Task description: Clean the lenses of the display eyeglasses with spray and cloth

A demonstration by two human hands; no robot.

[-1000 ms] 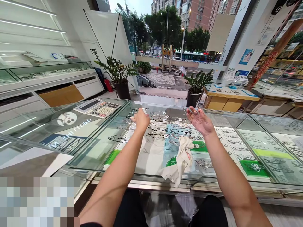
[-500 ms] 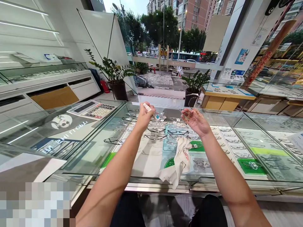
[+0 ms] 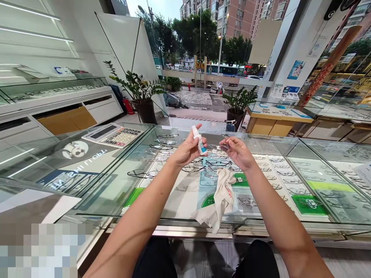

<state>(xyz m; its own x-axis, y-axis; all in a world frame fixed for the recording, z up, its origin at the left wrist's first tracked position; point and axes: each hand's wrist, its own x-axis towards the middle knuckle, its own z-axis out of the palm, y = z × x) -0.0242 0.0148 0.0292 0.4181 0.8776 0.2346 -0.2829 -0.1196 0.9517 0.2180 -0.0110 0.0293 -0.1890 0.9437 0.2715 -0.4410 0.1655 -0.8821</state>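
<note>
Above a long, clear-topped glass display counter [image 3: 176, 217], the person's left hand [image 3: 187, 153] is gripping a small white plastic bottle with a pale blue label near its base [image 3: 199, 142], thumb and fingers closing around its body while its narrow top is tilting up and away to the left. Just beside it, the right hand [image 3: 236, 151] is bringing its fingertips together in a pinch around a thin, clear-looking item [image 3: 225, 136], too small to make out fully. Both hands are hovering near each other, with the bottle staying clear of the right fingers. Nearer the person, a crumpled cream cloth with small red lettering [image 3: 223, 193] is lying on the counter, its lower end hanging over the front edge. Around and below the hands, dark-rimmed eyeglass frames [image 3: 218, 162] are lying in rows. Over to the left, a pale, flat calculator with rows of keys [image 3: 116, 135] is resting at an angle, and past the counter two leafy green plants in dark round pots [image 3: 145, 112] are standing by the window
</note>
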